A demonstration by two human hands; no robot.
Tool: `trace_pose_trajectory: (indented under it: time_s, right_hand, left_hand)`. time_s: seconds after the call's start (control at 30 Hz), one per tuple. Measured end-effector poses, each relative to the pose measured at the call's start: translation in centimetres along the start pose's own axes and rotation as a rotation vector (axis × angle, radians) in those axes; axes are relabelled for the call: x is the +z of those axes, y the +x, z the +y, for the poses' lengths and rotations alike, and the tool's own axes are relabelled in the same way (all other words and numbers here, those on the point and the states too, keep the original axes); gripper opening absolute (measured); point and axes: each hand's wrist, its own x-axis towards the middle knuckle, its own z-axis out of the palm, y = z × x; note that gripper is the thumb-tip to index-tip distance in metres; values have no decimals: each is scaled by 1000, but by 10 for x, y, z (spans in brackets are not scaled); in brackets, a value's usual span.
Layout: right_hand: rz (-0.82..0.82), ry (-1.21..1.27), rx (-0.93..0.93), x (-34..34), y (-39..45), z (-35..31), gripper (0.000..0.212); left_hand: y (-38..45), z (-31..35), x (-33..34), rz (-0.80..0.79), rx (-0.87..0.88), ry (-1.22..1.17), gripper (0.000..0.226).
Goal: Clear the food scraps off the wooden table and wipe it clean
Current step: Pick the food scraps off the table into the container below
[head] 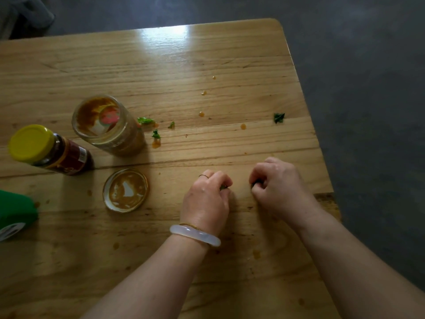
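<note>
The wooden table (207,65) carries green leaf scraps and orange sauce drops. My left hand (205,199), with a pale bangle on the wrist, is closed on a small green leaf scrap (223,187) at its fingertips. My right hand (278,183) is closed on a dark green scrap (256,183) that barely shows. Both hands rest on the table's near right part. Loose leaf pieces lie by the open jar (145,120) (156,134) (171,125), and one lies near the right edge (279,117). Sauce drops dot the middle (201,114) (243,126).
An open glass jar (108,125) smeared with sauce stands left of centre, its lid (125,190) lying inside-up in front of it. A dark jar with a yellow cap (46,149) stands further left. A green object (16,210) sits at the left edge. Grey floor lies beyond the table's right edge.
</note>
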Motion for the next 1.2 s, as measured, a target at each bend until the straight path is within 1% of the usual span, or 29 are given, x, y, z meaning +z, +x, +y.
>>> trace_pose_trajectory:
  time_s: [0.1, 0.17, 0.23, 0.3, 0.37, 0.4, 0.43, 0.47, 0.53, 0.57, 0.63, 0.73, 0.8, 0.83, 0.9, 1.03, 1.13, 1.2]
  right_hand:
    - [60, 44, 25, 5, 6, 1, 10]
    - [137, 168, 89, 3, 13, -1, 8]
    - [257, 296, 179, -3, 24, -4, 10]
    - [370, 391, 281, -11, 41, -6, 26]
    - [419, 419, 374, -18, 60, -6, 49]
    - [404, 391, 414, -20, 70, -4, 55]
    - [370, 347, 447, -22, 79, -2, 55]
    - [335, 297, 472, -23, 86, -1, 48]
    - [311, 220, 486, -23, 95, 1, 28]
    - [317, 192, 478, -21, 97, 2, 20]
    - [327, 159, 445, -17, 95, 4, 9]
    - [331, 150, 352, -12, 87, 4, 6]
    - [315, 189, 281, -9, 76, -1, 5]
    - [303, 241, 257, -7, 68, -6, 4]
    - [267, 423, 249, -1, 50, -17, 5]
    - [111, 877, 329, 7, 11, -36, 6]
    - [-9, 1092, 341, 13, -19, -49, 6]
    - [-57, 1228, 342, 19, -36, -58, 7]
  left_hand:
    - [4, -4, -4, 33, -19, 30, 11]
    - [8, -7, -8, 56, -51, 34, 11]
    - [13, -10, -12, 73, -82, 26, 10]
    - [18, -12, -17, 73, -120, 19, 9]
    - [22, -13, -18, 71, -147, 24, 9]
    - [23, -14, -19, 74, -153, 26, 8]
    - [24, -14, -19, 76, -154, 25, 8]
    - [25, -15, -19, 78, -155, 21, 7]
    - [26, -15, -19, 79, -148, 17, 6]
    - [27, -15, -19, 78, -143, 15, 6]
    - [28, -15, -19, 63, -142, 8, 5]
    - [28, -16, -20, 41, -145, 16, 5]
    - [28, -17, -20, 35, -150, 5, 4]
    - [28, -18, -21, 33, -152, -4, 4]
    - [26, -20, -22, 39, -147, -31, 5]
    - [15, -28, -24, 62, -136, -136, 8]
    - [-1, -36, -29, 60, -130, -214, 8]
    - [-17, -42, -35, 35, -149, -288, 9]
